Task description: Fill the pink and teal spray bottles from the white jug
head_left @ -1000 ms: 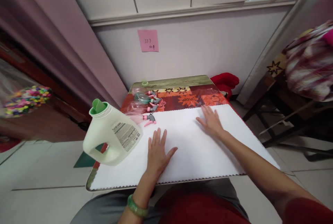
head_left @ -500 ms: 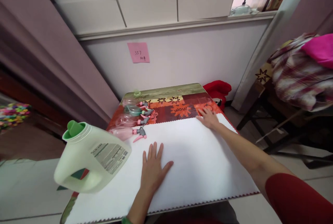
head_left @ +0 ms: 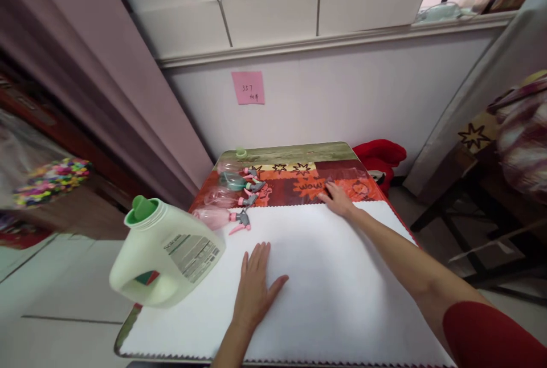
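Observation:
A white cloth (head_left: 325, 277) covers the near part of a small table. My left hand (head_left: 255, 288) lies flat on it, fingers spread, near the front left. My right hand (head_left: 339, 199) reaches to the cloth's far edge, fingers stretched flat over the seam with the red patterned mat (head_left: 299, 183). A pale green detergent jug (head_left: 164, 260) with a green spout stands on the table's left edge. Three pink spray bottles (head_left: 224, 217) lie on their sides behind it, left of my hands.
The table's wooden far edge (head_left: 290, 152) meets a pale wall with a pink note (head_left: 248, 87). A red soft item (head_left: 379, 154) lies on the floor at the right rear. A chair with draped cloth (head_left: 519, 134) stands to the right.
My right hand slid away from me, from the cloth's middle to its far edge. My left hand stayed flat on the cloth. The camera view shifted.

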A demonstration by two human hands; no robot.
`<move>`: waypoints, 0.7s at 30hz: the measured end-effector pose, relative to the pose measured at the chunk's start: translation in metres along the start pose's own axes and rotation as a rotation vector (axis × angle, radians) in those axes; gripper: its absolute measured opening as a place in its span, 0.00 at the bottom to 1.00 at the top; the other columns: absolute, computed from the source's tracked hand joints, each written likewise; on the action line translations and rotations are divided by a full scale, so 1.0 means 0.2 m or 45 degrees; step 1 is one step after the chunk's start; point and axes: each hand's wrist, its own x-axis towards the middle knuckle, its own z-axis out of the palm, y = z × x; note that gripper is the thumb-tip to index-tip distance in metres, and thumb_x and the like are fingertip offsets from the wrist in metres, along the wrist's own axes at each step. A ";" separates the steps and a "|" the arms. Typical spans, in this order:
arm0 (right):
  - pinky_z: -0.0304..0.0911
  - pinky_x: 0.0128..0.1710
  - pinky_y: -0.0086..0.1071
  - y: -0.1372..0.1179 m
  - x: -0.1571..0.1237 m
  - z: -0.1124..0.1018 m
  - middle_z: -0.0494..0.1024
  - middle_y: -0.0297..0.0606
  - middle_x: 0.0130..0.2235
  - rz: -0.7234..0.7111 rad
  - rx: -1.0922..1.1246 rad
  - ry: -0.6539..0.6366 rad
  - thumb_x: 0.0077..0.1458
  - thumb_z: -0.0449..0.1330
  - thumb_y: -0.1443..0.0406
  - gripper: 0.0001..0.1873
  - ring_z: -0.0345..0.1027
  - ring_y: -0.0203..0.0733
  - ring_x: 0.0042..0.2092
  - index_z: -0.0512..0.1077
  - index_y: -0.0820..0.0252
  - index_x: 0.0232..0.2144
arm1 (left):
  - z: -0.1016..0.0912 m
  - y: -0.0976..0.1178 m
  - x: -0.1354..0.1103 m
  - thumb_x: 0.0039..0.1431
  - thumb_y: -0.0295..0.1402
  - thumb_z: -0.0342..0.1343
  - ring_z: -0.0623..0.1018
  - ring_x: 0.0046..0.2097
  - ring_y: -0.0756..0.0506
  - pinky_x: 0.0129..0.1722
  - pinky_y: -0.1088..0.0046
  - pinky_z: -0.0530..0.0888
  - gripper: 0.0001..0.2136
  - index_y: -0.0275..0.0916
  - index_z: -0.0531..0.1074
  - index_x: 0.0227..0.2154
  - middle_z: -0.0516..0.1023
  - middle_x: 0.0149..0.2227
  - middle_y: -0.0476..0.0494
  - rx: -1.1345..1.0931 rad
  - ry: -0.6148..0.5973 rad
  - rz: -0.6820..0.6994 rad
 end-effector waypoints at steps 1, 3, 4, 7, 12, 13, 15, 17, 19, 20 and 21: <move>0.55 0.65 0.53 0.00 0.01 -0.04 0.67 0.57 0.65 0.016 0.044 0.057 0.67 0.44 0.46 0.38 0.61 0.56 0.66 0.62 0.66 0.66 | 0.00 0.00 -0.01 0.66 0.50 0.50 0.58 0.72 0.36 0.70 0.45 0.51 0.35 0.37 0.54 0.70 0.63 0.69 0.32 -0.045 -0.009 -0.019; 0.59 0.63 0.53 -0.04 0.00 -0.13 0.68 0.58 0.64 0.017 0.117 0.161 0.68 0.42 0.47 0.37 0.63 0.56 0.65 0.59 0.65 0.68 | -0.01 0.01 0.00 0.65 0.50 0.51 0.60 0.71 0.35 0.70 0.43 0.50 0.35 0.37 0.56 0.69 0.64 0.68 0.32 -0.158 -0.009 -0.085; 0.60 0.63 0.52 -0.09 -0.03 -0.16 0.68 0.57 0.65 -0.001 0.162 0.199 0.67 0.43 0.47 0.37 0.63 0.56 0.65 0.58 0.64 0.68 | -0.02 0.03 0.02 0.65 0.51 0.52 0.61 0.71 0.35 0.70 0.43 0.50 0.34 0.37 0.57 0.68 0.65 0.68 0.31 -0.235 0.011 -0.135; 0.60 0.64 0.49 -0.34 -0.24 -0.16 0.67 0.51 0.66 -0.110 0.486 0.184 0.66 0.47 0.45 0.36 0.62 0.54 0.66 0.61 0.60 0.67 | -0.09 0.11 0.14 0.65 0.52 0.50 0.63 0.70 0.35 0.69 0.46 0.55 0.34 0.35 0.60 0.66 0.64 0.68 0.29 -0.587 0.148 -0.328; 0.40 0.73 0.53 -0.90 -0.73 0.00 0.50 0.35 0.74 -0.294 1.228 -0.276 0.65 0.48 0.41 0.38 0.44 0.49 0.74 0.52 0.45 0.71 | -0.31 0.35 0.50 0.71 0.50 0.35 0.56 0.73 0.43 0.70 0.57 0.56 0.31 0.40 0.53 0.70 0.54 0.73 0.36 -1.309 0.340 -0.477; 0.36 0.74 0.52 -0.99 -0.78 0.02 0.49 0.33 0.74 -0.311 1.309 -0.275 0.63 0.47 0.39 0.41 0.39 0.48 0.75 0.50 0.45 0.72 | -0.35 0.40 0.55 0.72 0.50 0.32 0.53 0.73 0.44 0.71 0.58 0.55 0.31 0.41 0.50 0.71 0.52 0.74 0.38 -1.388 0.364 -0.473; 0.31 0.75 0.50 -1.10 -0.79 0.00 0.48 0.31 0.75 -0.246 1.484 -0.265 0.62 0.42 0.36 0.43 0.34 0.45 0.76 0.47 0.44 0.73 | -0.42 0.49 0.58 0.72 0.50 0.31 0.46 0.74 0.45 0.72 0.61 0.49 0.31 0.43 0.46 0.73 0.44 0.76 0.42 -1.435 0.402 -0.458; 0.30 0.75 0.48 -1.15 -0.70 -0.06 0.46 0.29 0.75 -0.113 1.628 -0.262 0.61 0.34 0.34 0.45 0.32 0.42 0.76 0.46 0.44 0.73 | -0.45 0.58 0.52 0.72 0.50 0.33 0.39 0.75 0.46 0.73 0.61 0.45 0.31 0.47 0.41 0.73 0.37 0.76 0.48 -1.390 0.372 -0.363; 0.34 0.74 0.49 -1.16 -0.59 -0.14 0.45 0.29 0.75 0.009 1.708 -0.301 0.59 0.26 0.33 0.48 0.33 0.41 0.76 0.46 0.44 0.72 | -0.46 0.66 0.43 0.71 0.50 0.34 0.35 0.75 0.45 0.73 0.58 0.42 0.32 0.51 0.36 0.73 0.33 0.76 0.51 -1.279 0.323 -0.171; 0.39 0.73 0.52 -1.16 -0.54 -0.18 0.46 0.31 0.75 0.058 1.735 -0.334 0.57 0.23 0.33 0.50 0.35 0.42 0.75 0.47 0.45 0.72 | -0.46 0.68 0.38 0.71 0.50 0.34 0.35 0.75 0.44 0.73 0.55 0.40 0.32 0.52 0.34 0.73 0.33 0.76 0.51 -1.201 0.308 -0.064; 0.45 0.71 0.54 -1.16 -0.51 -0.21 0.48 0.35 0.75 0.115 1.774 -0.368 0.56 0.21 0.33 0.52 0.39 0.45 0.75 0.46 0.46 0.72 | -0.46 0.70 0.34 0.71 0.51 0.35 0.34 0.75 0.42 0.73 0.51 0.38 0.33 0.51 0.34 0.73 0.34 0.76 0.48 -1.114 0.298 0.025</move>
